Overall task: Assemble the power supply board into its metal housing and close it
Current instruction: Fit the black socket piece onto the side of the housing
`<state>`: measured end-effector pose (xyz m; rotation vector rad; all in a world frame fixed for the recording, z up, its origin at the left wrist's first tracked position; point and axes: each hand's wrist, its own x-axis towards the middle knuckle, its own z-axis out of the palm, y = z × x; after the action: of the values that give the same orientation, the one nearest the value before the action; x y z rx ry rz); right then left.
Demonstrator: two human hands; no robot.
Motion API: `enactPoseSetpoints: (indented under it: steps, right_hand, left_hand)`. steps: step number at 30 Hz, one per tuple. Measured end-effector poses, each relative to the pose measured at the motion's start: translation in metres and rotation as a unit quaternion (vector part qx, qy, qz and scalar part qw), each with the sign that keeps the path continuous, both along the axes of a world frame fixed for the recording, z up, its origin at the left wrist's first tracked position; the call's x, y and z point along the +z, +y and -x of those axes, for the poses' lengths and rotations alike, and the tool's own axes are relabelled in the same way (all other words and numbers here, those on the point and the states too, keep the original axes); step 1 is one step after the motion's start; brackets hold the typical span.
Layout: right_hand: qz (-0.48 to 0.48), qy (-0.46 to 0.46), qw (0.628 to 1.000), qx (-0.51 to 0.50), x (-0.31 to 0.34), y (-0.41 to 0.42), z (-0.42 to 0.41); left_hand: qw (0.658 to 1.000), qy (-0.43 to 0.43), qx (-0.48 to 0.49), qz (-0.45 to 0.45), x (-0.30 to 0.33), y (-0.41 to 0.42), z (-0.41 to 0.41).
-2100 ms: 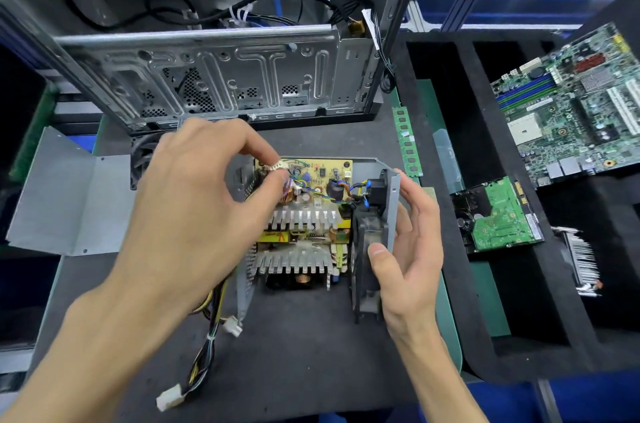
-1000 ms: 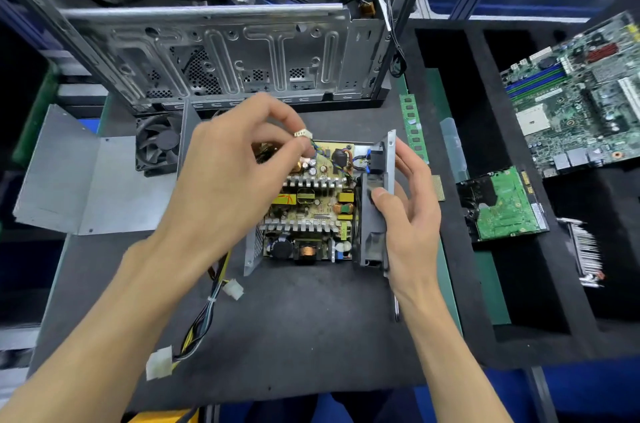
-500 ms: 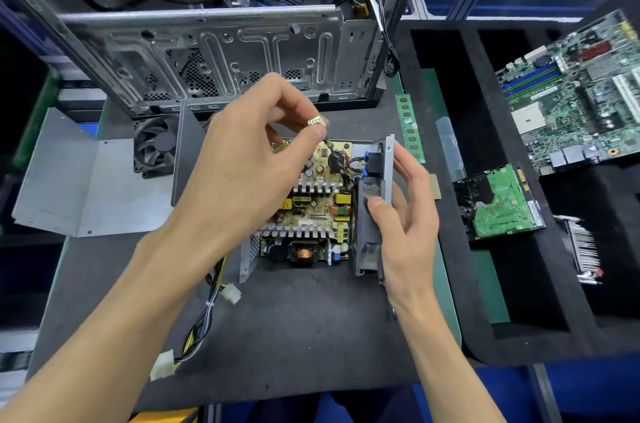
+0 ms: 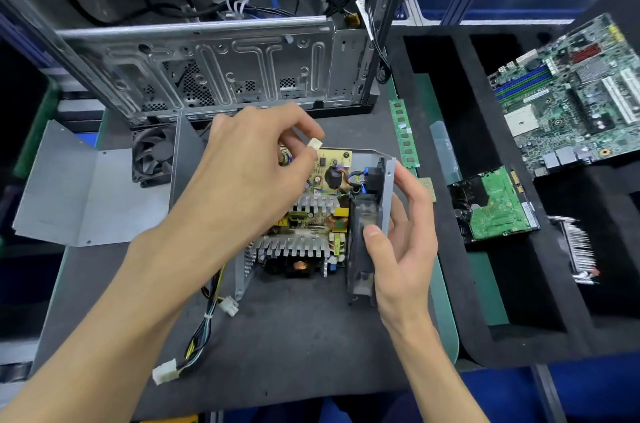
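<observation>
Left hand [image 4: 249, 180] pinches connector [image 4: 315, 144]; right hand [image 4: 401, 225] apparently grips housing wall [image 4: 387, 194].

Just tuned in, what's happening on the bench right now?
A person is fitting a power supply board into its open metal housing. The left hand pinches a small white connector above the board, while the right hand steadies the housing's end wall, where the fan sits. The cover lies off to the left, so the housing isn't closed yet.

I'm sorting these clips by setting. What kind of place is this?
Probably a computer assembly or repair bench: an open desktop case stands behind the power supply board, and a black foam tray on the right holds a motherboard and a hard drive.
</observation>
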<state>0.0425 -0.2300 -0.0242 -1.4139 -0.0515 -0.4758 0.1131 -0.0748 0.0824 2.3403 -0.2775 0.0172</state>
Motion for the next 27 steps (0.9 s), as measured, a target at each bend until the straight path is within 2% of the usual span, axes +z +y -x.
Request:
enactPoseSetpoints:
  steps: [7, 11, 18, 27]
  right_hand:
    - [0.014, -0.016, 1.000, -0.012, -0.005, -0.001, 0.005]
    - [0.012, 0.000, 1.000, -0.010, -0.008, -0.002, 0.005]
    - [-0.009, 0.069, 0.998, 0.006, -0.001, -0.002, -0.009]
    - [-0.032, 0.124, 0.992, 0.000, 0.002, -0.001, -0.020]
  left_hand:
    - [0.992, -0.011, -0.048, -0.117, 0.000, -0.001, -0.005]
    - [0.988, -0.001, -0.064, -0.144, 0.001, 0.002, -0.009]
    - [0.995, -0.059, -0.047, -0.062, 0.002, 0.001, -0.009]
    - [0.999, -0.010, -0.027, 0.027, -0.007, -0.006, -0.011]
